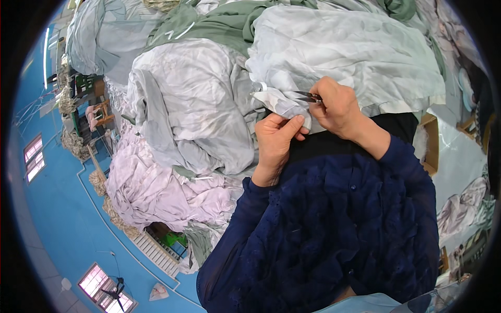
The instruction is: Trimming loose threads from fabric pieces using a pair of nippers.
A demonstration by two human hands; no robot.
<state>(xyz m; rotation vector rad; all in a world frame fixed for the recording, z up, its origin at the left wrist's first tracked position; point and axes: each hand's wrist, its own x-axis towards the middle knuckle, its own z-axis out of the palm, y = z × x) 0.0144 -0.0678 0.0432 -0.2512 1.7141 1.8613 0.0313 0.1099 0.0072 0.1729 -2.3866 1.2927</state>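
My left hand [278, 140] is closed, thumb pressed over a bunched corner of pale cloth [281, 104] held up in front of my body. My right hand [336, 107] grips small dark thread snips [307, 97]. Their two blades point left and stand slightly apart, just above the bunched cloth. Behind the hands lies a broad white garment piece [344, 52], which the bunched corner seems to be part of. Left of it rests another rumpled whitish garment [195, 99].
Green fabric [219, 26] lies along the far side. A pinkish-white heap of cloth [162, 182] is at the left. An open cardboard box [430, 143] stands at the right beside a pale surface [459, 161]. Bundled items and a wooden stool [106, 112] line the left side.
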